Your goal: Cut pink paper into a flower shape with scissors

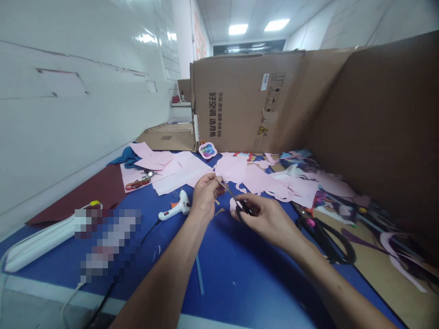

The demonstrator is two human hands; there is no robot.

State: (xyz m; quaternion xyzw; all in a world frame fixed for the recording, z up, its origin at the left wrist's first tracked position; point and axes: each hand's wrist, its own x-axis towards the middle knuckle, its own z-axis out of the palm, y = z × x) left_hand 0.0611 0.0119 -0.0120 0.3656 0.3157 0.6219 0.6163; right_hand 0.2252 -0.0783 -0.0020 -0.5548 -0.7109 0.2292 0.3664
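Note:
My right hand [262,212] grips a pair of small scissors [236,199] with black handles, and the blades point up and left toward my other hand. My left hand [205,194] is pinched closed near the blade tips. Whatever lies between its fingertips is too small to make out. A small pink paper piece [234,205] shows beside the scissors, partly hidden by them and my right hand. Just left of my left wrist lies a white glue gun [174,208] with its black cord. Beyond both hands, pink paper sheets [254,178] are spread over the blue table [236,278].
A large cardboard box [240,100] walls off the back and right. Larger black scissors [325,237] and paper scraps lie at right. At left are keys [149,175], a dark red sheet [85,192] and a long white object [44,242]. A flower-shaped cutout [207,150] leans on the box.

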